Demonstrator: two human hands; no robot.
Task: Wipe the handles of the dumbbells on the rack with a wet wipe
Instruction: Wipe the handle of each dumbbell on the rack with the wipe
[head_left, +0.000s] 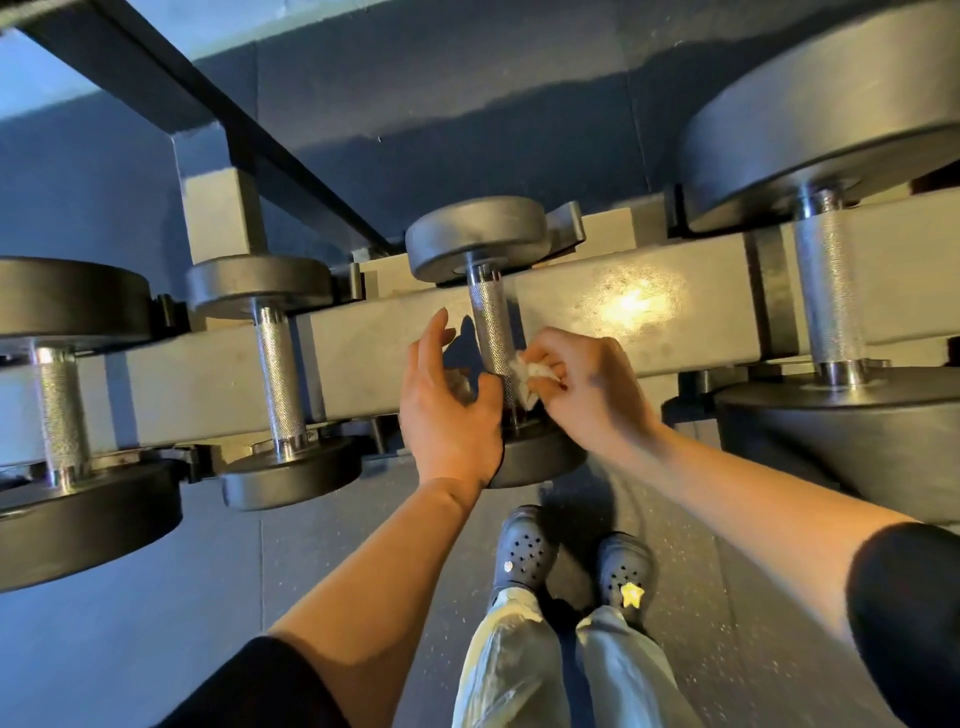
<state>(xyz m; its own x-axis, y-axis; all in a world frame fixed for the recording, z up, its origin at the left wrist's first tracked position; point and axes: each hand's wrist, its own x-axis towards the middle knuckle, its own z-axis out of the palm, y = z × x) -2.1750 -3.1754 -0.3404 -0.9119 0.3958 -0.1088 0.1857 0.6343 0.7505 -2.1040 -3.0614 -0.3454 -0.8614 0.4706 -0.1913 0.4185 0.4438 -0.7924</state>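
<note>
On the rack's grey beam (649, 312), the middle dumbbell's knurled handle (491, 332) meets the wet wipe (530, 376), pinched in the right hand (587, 387) and pressed on its lower right side, seemingly to scrub. The left hand (447, 410), fingers loosely apart, hovers beside, perhaps steadying. Neighbouring dumbbells (278, 379) flank closely; nothing blocks the handle.

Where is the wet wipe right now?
The wipe is near the middle of the head view, pinched in the right hand against the right side of the middle dumbbell's handle; the left hand is opposite.
</note>
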